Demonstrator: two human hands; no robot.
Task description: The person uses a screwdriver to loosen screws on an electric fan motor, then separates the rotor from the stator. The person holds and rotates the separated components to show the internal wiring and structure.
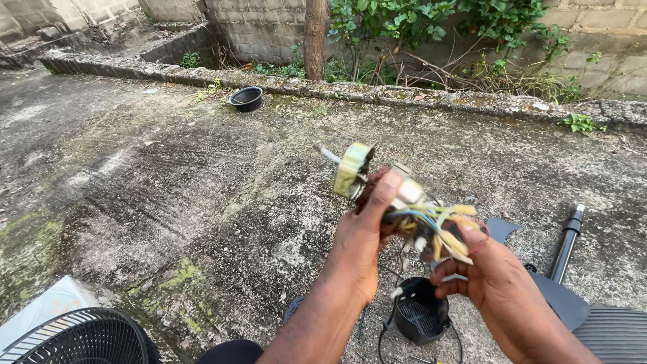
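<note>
The left hand has its grip closed around the motor, thumb laid along the motor's near side, holding it raised above the ground at frame centre. The right hand has a narrow grip on the wires, a yellow, white and blue bundle hanging from the motor's 4 o'clock end. The motor's shaft points toward 10 o'clock, past a pale yellow-green end plate. At 6 o'clock from the motor, below both hands, a black cover lies on the ground with a cable looped beside it. At 3 o'clock from the right hand lie a grey blade and a black pole, touching or overlapping; which cannot be told. A black grille sits at the frame's 7 o'clock corner. Well apart, at 11 o'clock from the motor, a black bowl rests near the kerb, with a trunk beyond it.
</note>
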